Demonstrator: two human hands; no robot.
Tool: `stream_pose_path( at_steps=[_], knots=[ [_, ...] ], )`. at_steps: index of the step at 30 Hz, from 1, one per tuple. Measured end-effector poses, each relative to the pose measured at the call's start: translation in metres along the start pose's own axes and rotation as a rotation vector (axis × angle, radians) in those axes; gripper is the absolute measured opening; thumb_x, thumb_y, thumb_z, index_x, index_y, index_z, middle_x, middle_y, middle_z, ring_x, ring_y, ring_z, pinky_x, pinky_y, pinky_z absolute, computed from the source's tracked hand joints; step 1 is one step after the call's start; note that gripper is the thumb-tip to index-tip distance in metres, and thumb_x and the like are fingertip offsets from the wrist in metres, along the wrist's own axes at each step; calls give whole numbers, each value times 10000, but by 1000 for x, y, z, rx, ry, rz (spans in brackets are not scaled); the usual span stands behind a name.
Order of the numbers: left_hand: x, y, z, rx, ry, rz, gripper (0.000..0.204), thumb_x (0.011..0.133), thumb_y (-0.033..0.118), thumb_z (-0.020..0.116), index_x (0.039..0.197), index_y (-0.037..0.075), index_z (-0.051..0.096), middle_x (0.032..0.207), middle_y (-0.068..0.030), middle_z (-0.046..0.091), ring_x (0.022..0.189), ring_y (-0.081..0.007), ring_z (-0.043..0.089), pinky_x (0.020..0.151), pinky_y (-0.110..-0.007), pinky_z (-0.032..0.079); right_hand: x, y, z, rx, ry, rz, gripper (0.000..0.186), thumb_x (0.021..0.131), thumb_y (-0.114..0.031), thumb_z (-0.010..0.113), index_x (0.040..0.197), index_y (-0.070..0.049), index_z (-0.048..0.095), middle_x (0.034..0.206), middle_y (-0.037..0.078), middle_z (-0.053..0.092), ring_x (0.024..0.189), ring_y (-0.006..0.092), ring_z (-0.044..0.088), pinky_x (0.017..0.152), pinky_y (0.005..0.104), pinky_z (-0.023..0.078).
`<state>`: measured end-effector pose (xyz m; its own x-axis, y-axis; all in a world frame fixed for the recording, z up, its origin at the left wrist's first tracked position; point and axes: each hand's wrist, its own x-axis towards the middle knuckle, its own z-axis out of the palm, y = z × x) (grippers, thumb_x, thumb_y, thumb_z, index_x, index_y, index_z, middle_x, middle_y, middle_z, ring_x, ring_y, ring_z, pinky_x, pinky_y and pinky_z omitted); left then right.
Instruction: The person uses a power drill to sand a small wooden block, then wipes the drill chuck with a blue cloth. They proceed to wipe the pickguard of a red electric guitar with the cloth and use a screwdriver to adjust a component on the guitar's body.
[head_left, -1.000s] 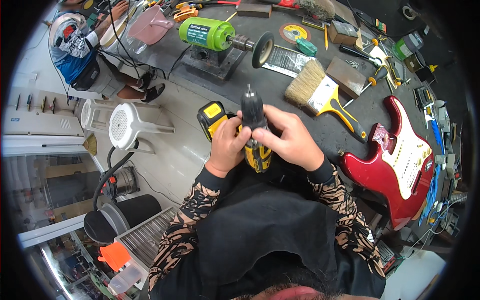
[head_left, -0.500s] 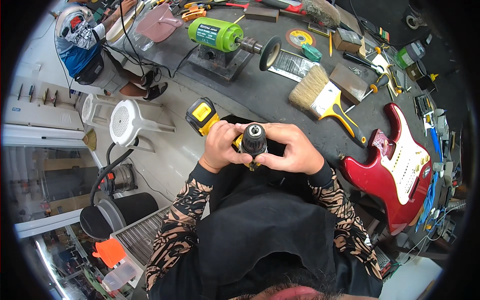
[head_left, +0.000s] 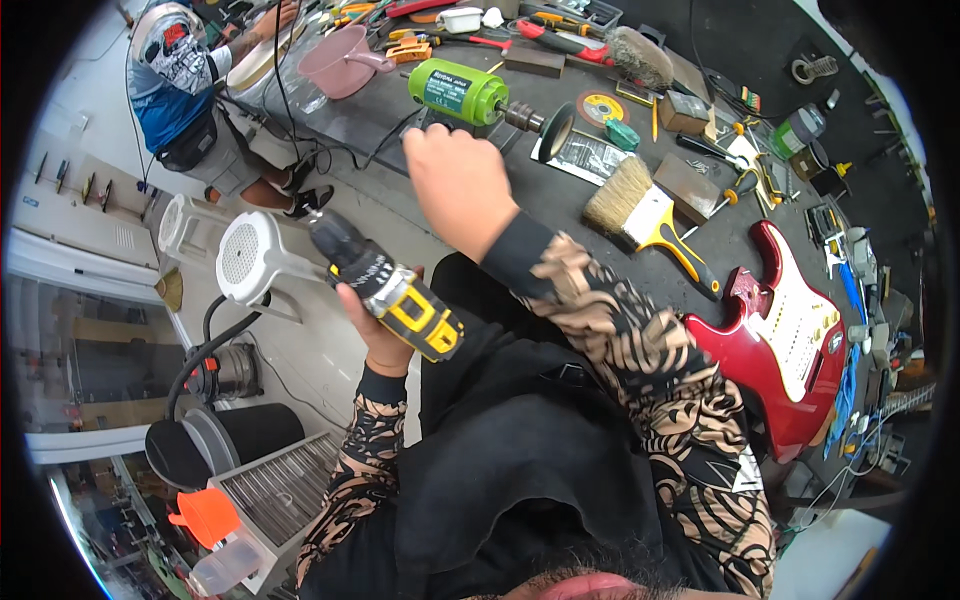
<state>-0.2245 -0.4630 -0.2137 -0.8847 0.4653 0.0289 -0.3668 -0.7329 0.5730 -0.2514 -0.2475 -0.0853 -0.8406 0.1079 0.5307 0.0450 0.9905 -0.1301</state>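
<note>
Head view: left hand [head_left: 386,345] grips the drill [head_left: 390,290], long axis ten-to-four, chuck [head_left: 340,240] toward ten o'clock; right hand [head_left: 460,178] apart at one o'clock, near the green grinder [head_left: 455,93], fingertips hidden, so its grip I can't tell!

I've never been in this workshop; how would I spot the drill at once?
Find the black apron, then the person's left hand at its upper left. That hand holds the drill, yellow and black. Unlike the yellow-handled brush on the workbench, it ends in a black chuck.
</note>
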Motion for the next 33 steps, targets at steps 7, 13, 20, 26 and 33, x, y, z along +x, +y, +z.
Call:
stream_pose_path(
  at_steps=[7,13,20,26,33],
  knots=[
    [-3,6,-7,1297,183,1015,1116,891,15,862,1769,137,185,1372,-126,652,1152,-214,713,1007,-382,609,72,-23,22,-378,-567,-48,313,888,-184,795,1173,-56,779,916,56,835,820,268,837,476,464,569],
    [-8,8,-17,1211,141,972,1180,868,-85,878,1794,116,174,1396,-141,637,1144,-213,707,985,-345,611,70,-34,46,-457,-495,-92,279,905,-216,773,1138,-70,822,1034,109,763,894,303,776,535,516,561],
    [-12,5,-13,1202,166,931,1128,874,-57,892,1777,45,224,1352,-128,663,1155,-225,688,1068,-376,566,49,-16,81,-676,-278,-357,288,998,-312,664,1124,-143,861,1072,51,767,1061,310,715,772,535,534],
    [-12,9,1,1435,209,1029,1088,925,-54,841,1780,36,175,1347,-148,669,1159,-233,701,1065,-389,574,54,11,65,-620,-194,-665,210,950,-354,728,1031,-250,892,1034,-53,827,1098,235,737,800,488,539],
    [-7,10,-4,1265,42,1000,1123,914,-165,810,1789,93,154,1486,-206,604,1221,-280,716,1059,-428,619,25,-9,55,-467,-162,-461,239,957,-346,724,1012,-186,893,1058,-3,803,1099,250,723,848,445,521]
  ],
)
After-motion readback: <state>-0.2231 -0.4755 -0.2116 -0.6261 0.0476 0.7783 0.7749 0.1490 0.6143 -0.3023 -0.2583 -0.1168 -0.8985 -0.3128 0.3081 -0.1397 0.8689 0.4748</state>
